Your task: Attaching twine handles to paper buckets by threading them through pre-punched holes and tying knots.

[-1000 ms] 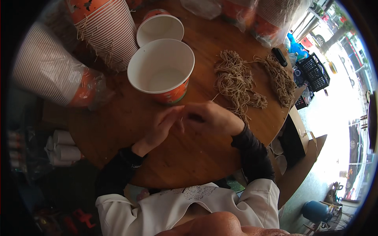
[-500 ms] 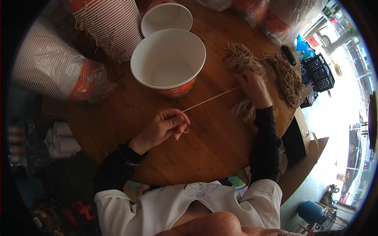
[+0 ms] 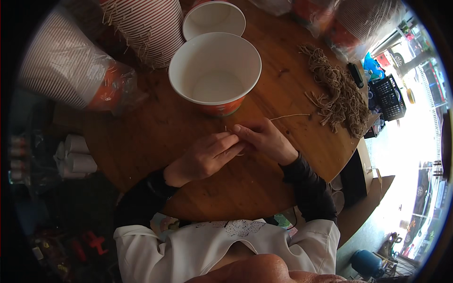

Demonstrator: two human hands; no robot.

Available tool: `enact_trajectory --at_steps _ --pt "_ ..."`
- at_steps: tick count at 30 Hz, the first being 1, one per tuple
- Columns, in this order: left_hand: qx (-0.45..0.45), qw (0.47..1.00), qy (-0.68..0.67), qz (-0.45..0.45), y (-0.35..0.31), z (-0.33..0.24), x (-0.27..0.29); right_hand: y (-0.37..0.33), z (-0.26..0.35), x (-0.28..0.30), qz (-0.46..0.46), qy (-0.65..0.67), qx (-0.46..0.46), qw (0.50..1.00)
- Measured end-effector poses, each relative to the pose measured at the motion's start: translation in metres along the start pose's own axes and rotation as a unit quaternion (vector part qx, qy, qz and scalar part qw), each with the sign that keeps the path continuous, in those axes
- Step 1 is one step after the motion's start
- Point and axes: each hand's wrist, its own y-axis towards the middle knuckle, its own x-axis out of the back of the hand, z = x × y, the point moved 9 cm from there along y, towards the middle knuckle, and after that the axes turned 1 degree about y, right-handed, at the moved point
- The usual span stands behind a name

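My left hand [image 3: 207, 157] and my right hand [image 3: 269, 140] meet over the wooden table, fingertips pinched together. Between them they hold a thin beige string [image 3: 289, 116]; its free length trails from the right hand toward the string pile. A short end pokes up at the pinched fingers, and a bit of loop shows below them. Just beyond the hands stands a large white-lined paper bucket [image 3: 214, 70] with an orange outside, its mouth open upward. Off to the right lies a tangled heap of beige strings [image 3: 337, 89].
Another paper bucket [image 3: 214, 21] stands behind the first. Tall nested bucket stacks [image 3: 146, 30] fill the far left, one in plastic wrap [image 3: 71, 66]. More wrapped buckets [image 3: 358, 28] sit far right. A black crate [image 3: 388, 98] stands beyond the round table's [image 3: 184, 203] right edge.
My right hand has come away from the string heap, leftward and nearer, to meet my left hand. The string, stretched taut between the hands before, now hangs loose from the right hand.
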Motion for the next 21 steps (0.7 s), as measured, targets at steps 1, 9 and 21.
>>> enact_trajectory --at_steps 1,9,21 --pt "-0.021 1.000 0.009 0.006 0.000 -0.005 -0.001 0.000 -0.004 -0.008 0.024 0.110 -0.013 0.994" --pt "-0.030 0.999 0.016 0.022 0.002 -0.010 -0.003 0.001 -0.006 -0.013 0.031 0.283 0.015 0.958" --pt "-0.010 0.999 -0.017 0.033 0.004 -0.002 0.002 -0.003 0.004 0.028 -0.093 0.097 0.046 0.990"
